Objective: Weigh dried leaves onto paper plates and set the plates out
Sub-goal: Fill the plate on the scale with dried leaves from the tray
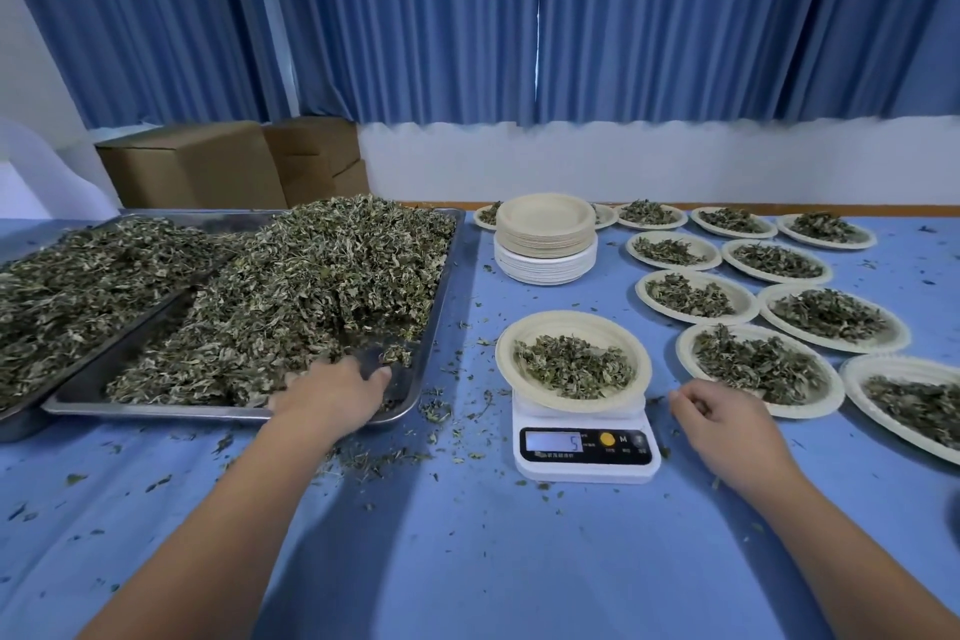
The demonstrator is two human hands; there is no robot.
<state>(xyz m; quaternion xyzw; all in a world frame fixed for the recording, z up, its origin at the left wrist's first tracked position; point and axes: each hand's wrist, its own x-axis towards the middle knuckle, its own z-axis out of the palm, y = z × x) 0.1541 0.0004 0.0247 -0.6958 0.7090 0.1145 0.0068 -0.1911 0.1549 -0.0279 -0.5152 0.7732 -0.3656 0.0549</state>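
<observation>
Your left hand (pixel 332 392) digs into dry green leaves (pixel 322 270), centre-left, grip hidden. Your loose right hand (pixel 727 426) rests between white scale (pixel 587 470) and full paper plates (pixel 683 348).

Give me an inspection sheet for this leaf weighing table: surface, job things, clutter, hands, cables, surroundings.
Surface: blue tablecloth, dusted with leaf crumbs.
Job's things: metal tray heaped with dried leaves; plate of leaves on scale; stack of empty plates; filled plates set out right.
Clutter: spilt leaves beside tray.
Hands: left hand in the tray among leaves; right hand loosely curled beside scale, holding nothing seen.
Cables: nothing seen.
Surroundings: blue curtains, cardboard boxes.
</observation>
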